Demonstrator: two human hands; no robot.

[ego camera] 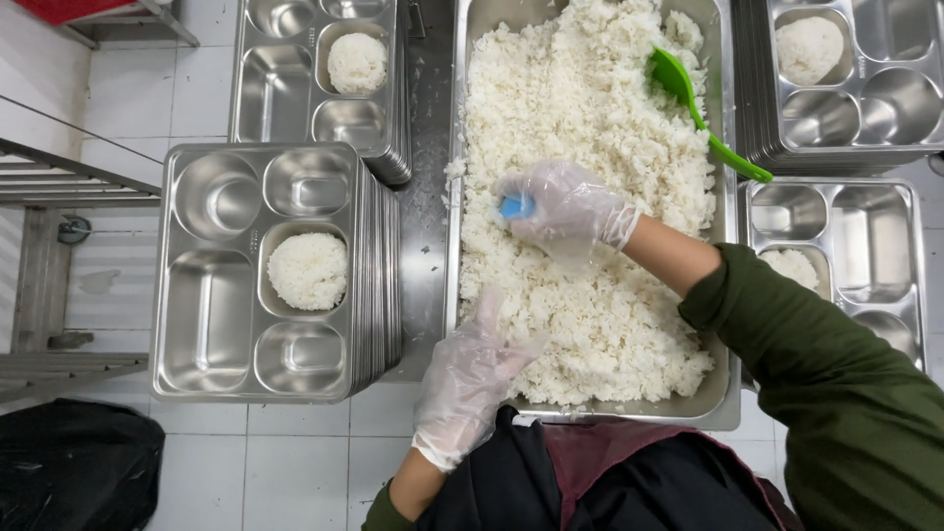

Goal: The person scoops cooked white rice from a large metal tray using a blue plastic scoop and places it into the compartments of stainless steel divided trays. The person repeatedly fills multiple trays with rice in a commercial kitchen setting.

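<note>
A large steel pan (454, 295) full of cooked white rice (580, 118) lies in front of me. My right hand (570, 208), in a clear plastic glove, is closed on a blue scoop (514, 206) pressed into the rice near the pan's left side. My left hand (467, 379), also gloved, rests with fingers apart on the rice at the pan's near left corner and holds nothing. A green spatula (698, 108) lies in the rice at the far right.
A stack of steel compartment trays (197, 324) stands at the left, its top tray holding a rice mound (308, 270). Other tray stacks with rice mounds stand at far left (285, 88), far right (885, 98) and right (865, 246). A black bag (74, 462) lies on the tiled floor.
</note>
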